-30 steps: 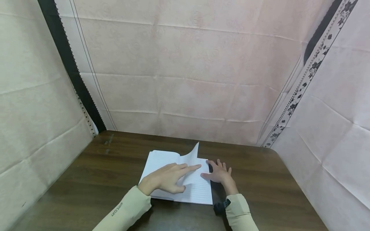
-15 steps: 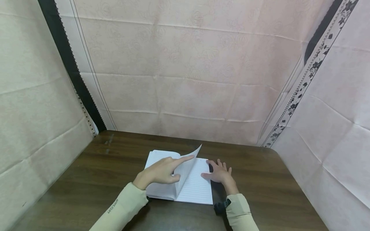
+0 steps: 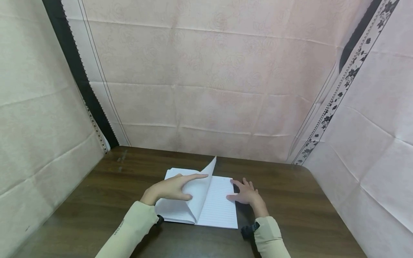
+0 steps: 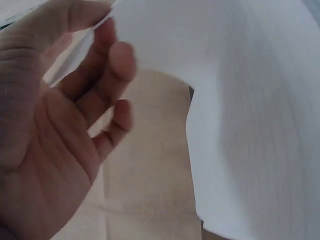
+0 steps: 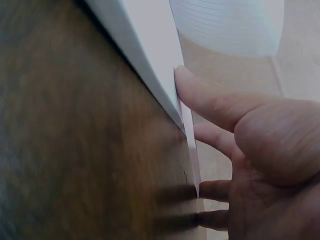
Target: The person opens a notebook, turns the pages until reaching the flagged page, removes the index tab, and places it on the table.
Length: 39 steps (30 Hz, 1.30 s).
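Observation:
An open notebook [image 3: 217,204] with lined white pages lies on the table. One of its pages [image 3: 199,195] stands up from the spine and leans left, its far corner pointing upward. My left hand [image 3: 172,188] is over the left half, forefinger stretched along the raised page and thumb spread apart from it in the head view. In the left wrist view the thumb and fingertips are right at the page's edge. My right hand [image 3: 246,195] rests at the notebook's right edge, its thumb on the page margin, the other fingers spread beyond on the table.
The brown wooden table [image 3: 306,215] extends around the notebook on all sides. Pale cloth hangs [image 3: 206,89] behind it and at both sides. Each wrist wears a dark device, the right one [image 3: 247,232] showing below the cuff.
My left hand has moved left and back from the right half of the notebook. The page has swung left with it, uncovering the lined right-hand page. My right hand has barely moved.

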Each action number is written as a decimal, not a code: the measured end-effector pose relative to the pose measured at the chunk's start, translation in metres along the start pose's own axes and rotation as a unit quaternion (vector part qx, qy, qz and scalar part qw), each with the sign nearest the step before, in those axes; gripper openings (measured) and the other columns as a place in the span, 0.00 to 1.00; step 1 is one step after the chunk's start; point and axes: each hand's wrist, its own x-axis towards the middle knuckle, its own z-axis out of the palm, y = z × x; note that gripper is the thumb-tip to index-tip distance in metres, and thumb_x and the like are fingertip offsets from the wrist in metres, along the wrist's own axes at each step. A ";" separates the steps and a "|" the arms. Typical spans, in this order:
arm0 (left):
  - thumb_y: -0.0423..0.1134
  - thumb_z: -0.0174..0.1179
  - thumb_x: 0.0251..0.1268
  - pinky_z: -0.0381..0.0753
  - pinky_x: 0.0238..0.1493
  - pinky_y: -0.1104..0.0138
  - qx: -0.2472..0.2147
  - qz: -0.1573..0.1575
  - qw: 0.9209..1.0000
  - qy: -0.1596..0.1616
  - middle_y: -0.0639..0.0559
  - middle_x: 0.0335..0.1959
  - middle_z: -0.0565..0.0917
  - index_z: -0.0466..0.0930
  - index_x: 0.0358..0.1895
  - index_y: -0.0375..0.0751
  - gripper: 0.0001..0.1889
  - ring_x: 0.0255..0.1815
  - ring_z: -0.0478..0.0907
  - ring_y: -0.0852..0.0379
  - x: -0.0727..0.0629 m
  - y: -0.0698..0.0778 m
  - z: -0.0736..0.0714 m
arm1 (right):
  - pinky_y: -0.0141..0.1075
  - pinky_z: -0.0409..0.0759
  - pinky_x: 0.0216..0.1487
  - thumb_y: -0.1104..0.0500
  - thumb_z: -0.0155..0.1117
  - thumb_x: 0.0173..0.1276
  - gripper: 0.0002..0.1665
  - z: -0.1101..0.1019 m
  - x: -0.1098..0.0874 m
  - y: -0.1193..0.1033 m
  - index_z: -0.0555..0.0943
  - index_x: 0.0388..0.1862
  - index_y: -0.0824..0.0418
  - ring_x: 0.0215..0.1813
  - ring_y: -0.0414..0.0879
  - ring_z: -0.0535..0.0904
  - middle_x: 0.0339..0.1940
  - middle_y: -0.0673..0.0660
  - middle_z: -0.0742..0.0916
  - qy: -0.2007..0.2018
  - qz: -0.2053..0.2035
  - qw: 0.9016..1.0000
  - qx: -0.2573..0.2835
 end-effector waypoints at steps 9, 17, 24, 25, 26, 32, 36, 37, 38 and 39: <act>0.31 0.69 0.55 0.67 0.64 0.56 -0.028 -0.058 0.997 -0.048 0.60 0.76 0.63 0.54 0.80 0.61 0.49 0.65 0.67 0.59 -0.018 -0.016 -0.012 | 0.73 0.46 0.67 0.42 0.74 0.60 0.46 -0.002 -0.002 -0.001 0.69 0.75 0.52 0.76 0.76 0.48 0.76 0.76 0.60 0.005 -0.008 1.000 -0.006; 0.33 0.73 0.55 0.66 0.65 0.49 -0.049 -0.118 0.989 -0.078 0.45 0.72 0.68 0.57 0.79 0.62 0.49 0.68 0.66 0.48 -0.028 -0.030 -0.018 | 0.72 0.55 0.65 0.42 0.75 0.59 0.43 -0.005 -0.005 -0.004 0.73 0.72 0.51 0.72 0.74 0.59 0.73 0.74 0.66 0.024 -0.004 0.999 -0.030; 0.43 0.69 0.64 0.71 0.33 0.64 -0.077 -0.140 0.985 -0.062 0.53 0.29 0.73 0.58 0.78 0.68 0.41 0.32 0.69 0.58 -0.031 -0.041 -0.017 | 0.65 0.64 0.62 0.42 0.77 0.57 0.42 -0.004 -0.006 -0.005 0.75 0.71 0.49 0.65 0.65 0.64 0.67 0.69 0.71 0.034 0.005 0.999 -0.037; 0.44 0.68 0.65 0.71 0.36 0.64 -0.075 -0.134 0.987 -0.053 0.54 0.31 0.72 0.58 0.78 0.68 0.40 0.34 0.68 0.58 -0.029 -0.042 -0.016 | 0.64 0.65 0.61 0.42 0.77 0.57 0.42 -0.004 -0.005 -0.004 0.75 0.70 0.49 0.64 0.65 0.65 0.66 0.68 0.71 0.037 0.006 0.999 -0.038; 0.45 0.67 0.66 0.70 0.38 0.63 -0.071 -0.127 0.988 -0.045 0.54 0.33 0.73 0.58 0.78 0.68 0.39 0.36 0.69 0.58 -0.027 -0.044 -0.015 | 0.64 0.65 0.60 0.42 0.77 0.57 0.42 -0.004 -0.005 -0.003 0.75 0.70 0.49 0.63 0.64 0.65 0.65 0.68 0.72 0.039 0.007 0.998 -0.038; 0.43 0.67 0.66 0.70 0.54 0.55 -0.051 -0.130 0.990 -0.032 0.55 0.66 0.73 0.60 0.77 0.67 0.39 0.51 0.70 0.55 -0.023 -0.047 -0.011 | 0.62 0.67 0.58 0.42 0.78 0.56 0.42 -0.003 -0.002 0.001 0.76 0.69 0.48 0.60 0.62 0.66 0.61 0.67 0.74 0.045 0.008 0.998 -0.039; 0.39 0.70 0.63 0.69 0.61 0.48 -0.031 -0.184 0.981 -0.060 0.46 0.74 0.66 0.60 0.77 0.67 0.42 0.62 0.68 0.50 -0.029 -0.047 -0.012 | 0.62 0.68 0.56 0.42 0.78 0.56 0.42 -0.001 -0.001 0.002 0.76 0.69 0.48 0.59 0.62 0.67 0.59 0.66 0.75 0.041 0.006 0.999 -0.030; 0.39 0.70 0.62 0.67 0.63 0.45 -0.027 -0.198 0.978 -0.066 0.44 0.75 0.64 0.60 0.78 0.66 0.43 0.66 0.66 0.49 -0.030 -0.046 -0.012 | 0.62 0.68 0.56 0.42 0.78 0.56 0.42 -0.001 -0.001 0.002 0.76 0.69 0.48 0.59 0.61 0.67 0.59 0.66 0.76 0.039 0.006 0.999 -0.026; 0.38 0.71 0.61 0.66 0.64 0.43 -0.024 -0.210 0.975 -0.073 0.43 0.76 0.63 0.60 0.78 0.65 0.43 0.68 0.65 0.47 -0.031 -0.046 -0.011 | 0.62 0.68 0.56 0.42 0.78 0.56 0.42 -0.001 -0.001 0.002 0.76 0.69 0.48 0.59 0.61 0.67 0.59 0.66 0.76 0.039 0.005 0.999 -0.022; 0.38 0.71 0.60 0.66 0.64 0.42 -0.020 -0.220 0.972 -0.079 0.41 0.76 0.63 0.60 0.78 0.64 0.44 0.69 0.65 0.46 -0.032 -0.045 -0.011 | 0.63 0.67 0.56 0.43 0.78 0.56 0.42 0.000 -0.001 0.002 0.76 0.69 0.48 0.59 0.62 0.67 0.59 0.66 0.76 0.038 0.006 0.999 -0.019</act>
